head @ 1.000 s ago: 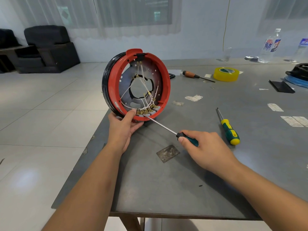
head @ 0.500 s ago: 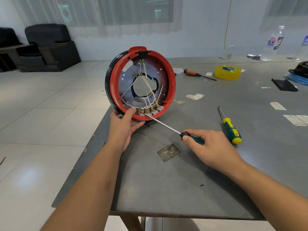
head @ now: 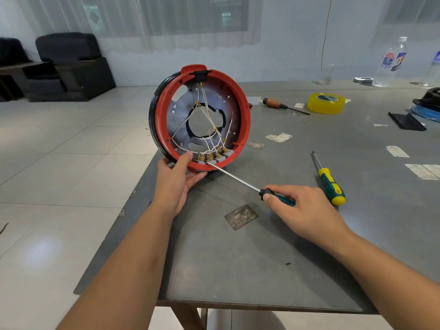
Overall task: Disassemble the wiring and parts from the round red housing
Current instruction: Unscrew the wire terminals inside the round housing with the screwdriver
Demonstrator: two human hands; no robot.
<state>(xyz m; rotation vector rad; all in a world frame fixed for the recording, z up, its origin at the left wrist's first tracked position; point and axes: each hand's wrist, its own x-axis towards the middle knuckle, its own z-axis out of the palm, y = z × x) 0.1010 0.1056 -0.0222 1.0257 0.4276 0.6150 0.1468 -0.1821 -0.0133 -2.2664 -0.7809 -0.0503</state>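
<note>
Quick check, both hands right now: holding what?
Left hand: grips the red housing at its bottom rim.
Right hand: grips a screwdriver, tip at the terminals.

A pale wall (head: 285, 44) carries windows (head: 195, 13) veiled by sheer white curtains (head: 142, 25). Glossy light floor tiles (head: 59, 163) mirror the daylight. Dark armchairs (head: 71, 67) stand against the wall at far left.
</note>
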